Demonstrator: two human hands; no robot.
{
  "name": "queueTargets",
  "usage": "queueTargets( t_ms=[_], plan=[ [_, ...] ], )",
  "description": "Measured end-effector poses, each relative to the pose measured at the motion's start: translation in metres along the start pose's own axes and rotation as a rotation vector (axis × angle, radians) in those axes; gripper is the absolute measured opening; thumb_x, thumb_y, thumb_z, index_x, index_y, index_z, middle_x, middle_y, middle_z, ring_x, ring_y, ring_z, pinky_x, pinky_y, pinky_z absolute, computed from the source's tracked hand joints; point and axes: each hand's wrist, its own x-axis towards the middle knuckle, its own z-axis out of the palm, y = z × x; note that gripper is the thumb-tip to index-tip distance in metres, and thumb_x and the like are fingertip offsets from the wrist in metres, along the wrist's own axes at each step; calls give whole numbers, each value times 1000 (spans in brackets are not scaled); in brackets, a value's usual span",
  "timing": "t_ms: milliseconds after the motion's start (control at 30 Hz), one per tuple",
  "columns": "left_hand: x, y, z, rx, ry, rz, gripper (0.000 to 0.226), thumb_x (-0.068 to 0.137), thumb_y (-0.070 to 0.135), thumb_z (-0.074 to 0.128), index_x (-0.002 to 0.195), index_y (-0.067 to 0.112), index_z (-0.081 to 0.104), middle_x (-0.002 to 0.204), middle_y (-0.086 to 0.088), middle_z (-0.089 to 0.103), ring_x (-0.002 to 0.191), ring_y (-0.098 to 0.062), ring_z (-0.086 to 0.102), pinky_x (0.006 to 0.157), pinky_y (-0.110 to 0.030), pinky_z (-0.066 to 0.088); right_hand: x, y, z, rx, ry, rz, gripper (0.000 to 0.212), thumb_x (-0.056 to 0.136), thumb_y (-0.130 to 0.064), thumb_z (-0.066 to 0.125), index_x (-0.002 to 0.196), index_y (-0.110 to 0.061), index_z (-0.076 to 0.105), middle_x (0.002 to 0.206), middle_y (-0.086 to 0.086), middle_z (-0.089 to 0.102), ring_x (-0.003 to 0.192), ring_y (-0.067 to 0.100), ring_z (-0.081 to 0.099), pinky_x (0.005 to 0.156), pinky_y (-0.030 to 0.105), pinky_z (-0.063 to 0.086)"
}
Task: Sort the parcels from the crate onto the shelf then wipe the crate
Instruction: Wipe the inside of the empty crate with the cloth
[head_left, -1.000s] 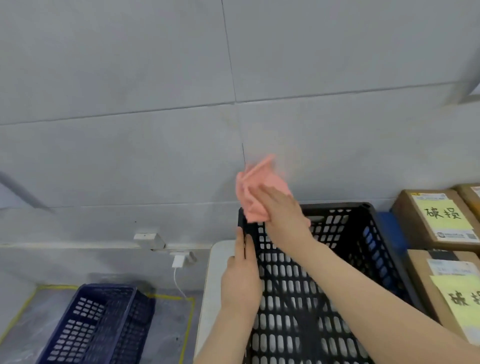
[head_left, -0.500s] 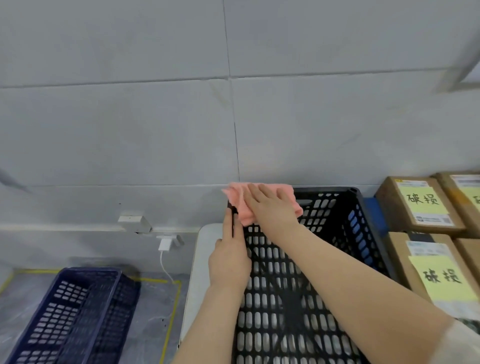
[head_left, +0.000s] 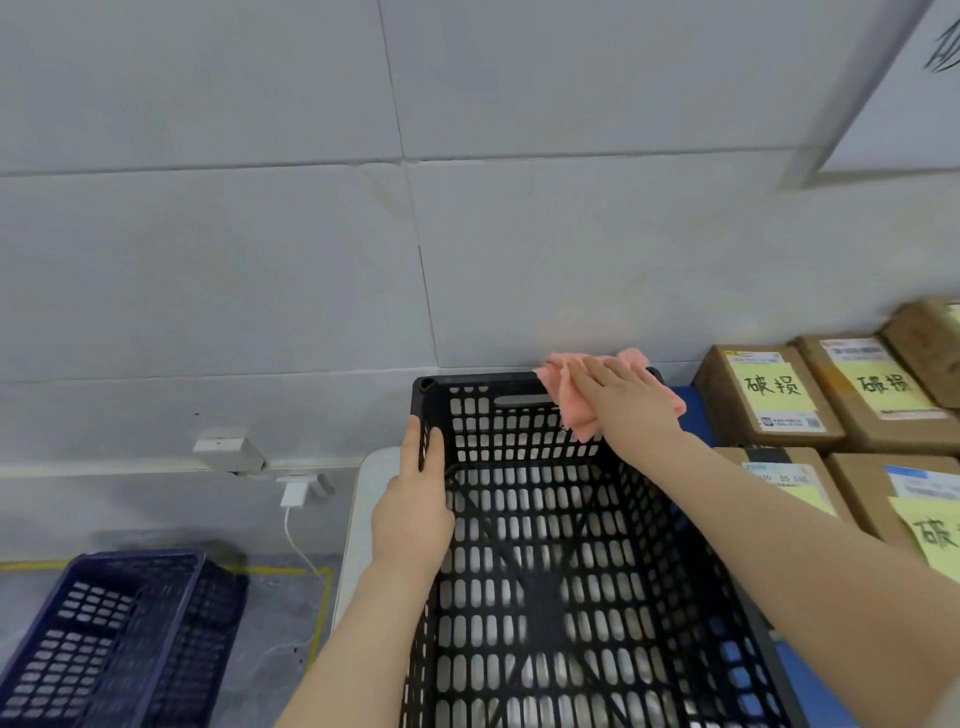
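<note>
A right hand (head_left: 621, 402), fingers flat, presses a pink cloth (head_left: 571, 402) onto the far rim of the emptied black crate (head_left: 545, 545) on a table (head_left: 366, 499); the left hand (head_left: 415, 512) grips the near-left wall. Firm bracing and overlapping strokes should serve best.

Your crate (head_left: 545, 571) sits on the table (head_left: 366, 493), its far end against the wall (head_left: 467, 234). To the crate's right you have boxes (head_left: 769, 400); to its left, on the floor, a second crate (head_left: 104, 639). On the crate's far rim lies the cloth (head_left: 576, 400).
</note>
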Motion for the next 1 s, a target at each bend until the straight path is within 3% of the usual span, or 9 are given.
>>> queueTargets(
  t_ms=[167, 267, 333, 400, 500, 633, 767, 867, 1000],
  plan=[
    [-20, -4, 0, -10, -20, 18, 88, 83, -6, 49, 154, 31, 13, 160, 6, -22, 73, -15, 54, 62, -26, 49, -10, -3, 2, 34, -82, 60, 97, 76, -29, 72, 148, -32, 6, 148, -7, 23, 134, 24, 26, 89, 53, 43],
    [-44, -5, 2, 8, -52, 27, 89, 83, -5, 49, 154, 33, 10, 157, 6, -28, 76, -13, 53, 66, -26, 50, -9, -5, 0, 93, -215, 141, 61, 67, -51, 69, 119, -40, 39, 126, -11, 51, 115, 18, 43, 90, 48, 41],
    [-57, -3, 3, 30, -65, 20, 88, 84, -2, 49, 154, 32, 9, 156, 5, -31, 80, -12, 54, 70, -25, 51, -16, -13, -6, 153, -310, 223, 42, 66, -56, 64, 96, -36, 43, 109, -9, 61, 106, 17, 47, 93, 40, 34],
    [-66, 0, 3, 63, -71, 3, 86, 84, 0, 50, 154, 31, 11, 157, 2, -30, 82, -13, 53, 69, -24, 50, -27, -28, -6, 187, -218, 282, 41, 70, -42, 67, 106, -29, 51, 112, -1, 57, 108, 21, 46, 93, 39, 37],
    [-62, 7, -3, 117, -14, -30, 79, 84, 9, 51, 151, 30, 17, 160, -3, -5, 86, -18, 57, 65, -27, 48, -42, -74, -7, 296, -44, 153, 77, 76, -6, 64, 143, -16, 28, 144, 7, 33, 129, 28, 37, 87, 38, 51],
    [-32, 17, -13, 68, 94, -29, 70, 87, 9, 49, 150, 21, 22, 137, -6, 32, 105, -27, 51, 77, -37, 50, -39, -126, -9, 311, -29, -122, 85, 78, -4, 61, 149, -14, 15, 153, 10, 15, 142, 32, 12, 108, 47, 34],
    [-23, 18, -1, 201, 69, 28, 82, 90, 9, 51, 152, 7, -2, 159, -13, -1, 141, -25, 22, 104, -27, 38, -42, -109, -4, 227, 62, -232, 81, 84, -21, 62, 150, -17, 15, 154, 6, 16, 141, 28, 14, 102, 45, 39],
    [-25, 17, 3, 184, 56, 15, 87, 89, 8, 56, 152, 8, -3, 160, -13, -12, 137, -27, 27, 97, -29, 47, -43, -67, -4, 113, 17, -127, 80, 81, -26, 67, 147, -17, 22, 148, 5, 30, 136, 28, 26, 98, 46, 43],
    [-26, 19, 0, 134, 53, 5, 84, 88, 0, 51, 154, 12, -1, 160, -12, -12, 121, -30, 43, 84, -34, 52, -38, 1, -18, 56, -14, 199, 30, 91, -31, 43, 112, -17, 59, 108, 10, 63, 110, 32, 53, 90, 46, 46]
  ],
)
